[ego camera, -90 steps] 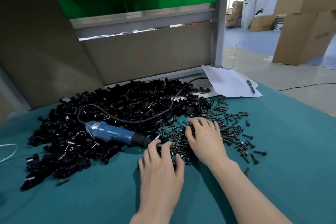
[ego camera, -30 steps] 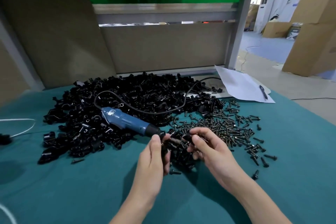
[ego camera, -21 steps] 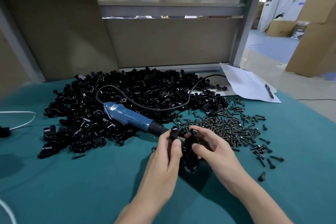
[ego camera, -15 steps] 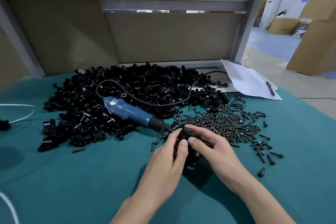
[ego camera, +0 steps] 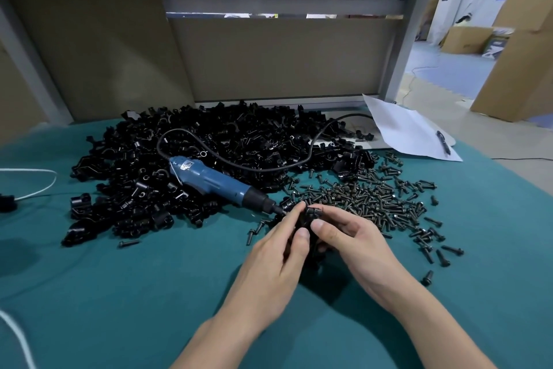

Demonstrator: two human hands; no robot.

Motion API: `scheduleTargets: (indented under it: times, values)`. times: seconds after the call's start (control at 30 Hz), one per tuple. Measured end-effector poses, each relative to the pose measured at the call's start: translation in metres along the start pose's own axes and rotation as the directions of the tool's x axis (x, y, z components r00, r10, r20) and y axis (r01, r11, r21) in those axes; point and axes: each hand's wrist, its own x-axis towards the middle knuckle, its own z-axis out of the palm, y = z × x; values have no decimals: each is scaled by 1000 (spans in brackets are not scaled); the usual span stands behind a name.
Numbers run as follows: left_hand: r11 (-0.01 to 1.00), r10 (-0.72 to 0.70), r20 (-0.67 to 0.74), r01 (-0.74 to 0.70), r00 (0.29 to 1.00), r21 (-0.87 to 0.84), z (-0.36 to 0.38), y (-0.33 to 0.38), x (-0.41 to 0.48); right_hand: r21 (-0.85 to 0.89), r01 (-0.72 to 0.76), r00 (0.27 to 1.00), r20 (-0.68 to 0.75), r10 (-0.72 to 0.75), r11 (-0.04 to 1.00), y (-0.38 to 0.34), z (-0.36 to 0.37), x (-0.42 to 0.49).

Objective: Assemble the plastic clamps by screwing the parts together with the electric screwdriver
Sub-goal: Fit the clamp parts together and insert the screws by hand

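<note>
- Two hands were close together in the head view, low on the teal table (ego camera: 119, 294). The left hand (ego camera: 269, 252) and the right hand (ego camera: 353, 243) both gripped one small black clamp (ego camera: 309, 214) at their fingertips, just in front of the screwdriver's tip.
- The step in hand looked like fitting the clamp's parts together by hand, before any driving. The fingers hid most of the clamp, so I could not tell whether a screw was already seated in it.
- The left hand's fingers were curled, with the thumb pressed on the clamp's near face and the forefinger reaching over its far side.
- The right hand's thumb and forefinger pinched the same piece from the right, and its other fingers were curled beneath. Neither hand was seen to hold anything else.
- The blue screwdriver (ego camera: 215, 181) lay on its side against the heap of black clamp parts (ego camera: 239, 135), untouched. Its tip pointed toward the hands and its black cord (ego camera: 239, 163) looped back over the heap.
- Loose screws (ego camera: 374, 198) lay scattered to the right, some just beside the right hand.
- The next move probably called for one hand to keep the clamp steady with its screw hole exposed while the other let go and took the screwdriver. Loosely held parts might slip apart.
- At the far right edge of the table lay a sheet of paper (ego camera: 407, 132) with a pen (ego camera: 443, 142) on it.
</note>
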Motion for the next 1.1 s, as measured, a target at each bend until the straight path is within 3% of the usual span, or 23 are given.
scheduleTargets:
  times: [0.63, 0.77, 0.93, 1.1]
  values:
    - [997, 63, 35, -64, 997, 32, -2, 1, -3, 67, -20, 999, 32, 18, 998, -10, -2, -5]
    - [996, 59, 5, -59, 998, 68, 0, 3, -4, 192, -13, 998, -52, 23, 981, -14, -8, -3]
    - [993, 75, -134, -62, 988, 101, -5, 9, -5, 518, 110, 970, -241, 21, 848, -24, -42, -1]
    - [962, 93, -137, -53, 986, 269, -13, 19, 10, 732, 269, 936, -351, 7, 626, -23, -59, 1]
